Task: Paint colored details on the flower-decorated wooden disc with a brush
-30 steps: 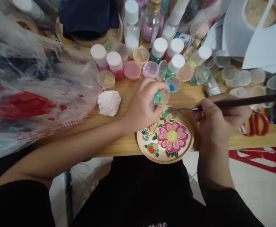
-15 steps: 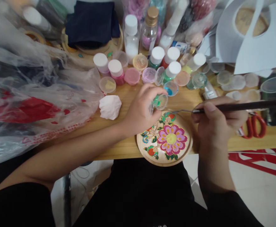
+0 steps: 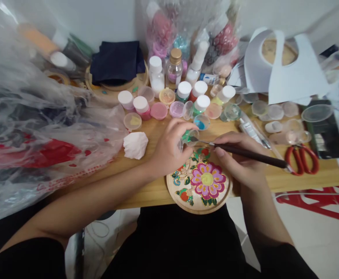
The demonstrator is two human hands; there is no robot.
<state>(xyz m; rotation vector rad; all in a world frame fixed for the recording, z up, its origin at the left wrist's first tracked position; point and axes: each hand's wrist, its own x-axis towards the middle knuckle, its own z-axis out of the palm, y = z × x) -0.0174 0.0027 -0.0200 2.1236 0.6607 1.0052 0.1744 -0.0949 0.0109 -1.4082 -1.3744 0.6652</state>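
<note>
My left hand (image 3: 172, 149) is closed around a small clear cup (image 3: 193, 136) with green paint inside, tilted over the far edge of the board. In my right hand (image 3: 239, 157) is a dark-handled palette knife (image 3: 250, 152), gripped like a pen. Its thin metal tip reaches into the mouth of the cup. Beneath both hands lies a round wooden board (image 3: 181, 204), overhanging the table's front edge. A pink and magenta flower (image 3: 208, 179) with a yellow centre is on it, outlined in gold, among green leaves and orange buds. My left hand covers part of the board's upper left.
Paint cups and white-capped jars (image 3: 184, 90) line the back of the table. A crumpled white tissue (image 3: 135, 145) lies left of my hand, beside a large plastic bag (image 3: 56, 151). Red-handled scissors (image 3: 301, 159) and a phone (image 3: 324, 131) are at right.
My right hand has moved the palette knife left and away from the board, and its tip is now in the green cup. The handle has swung to slope down right. The camera view has tilted up.
</note>
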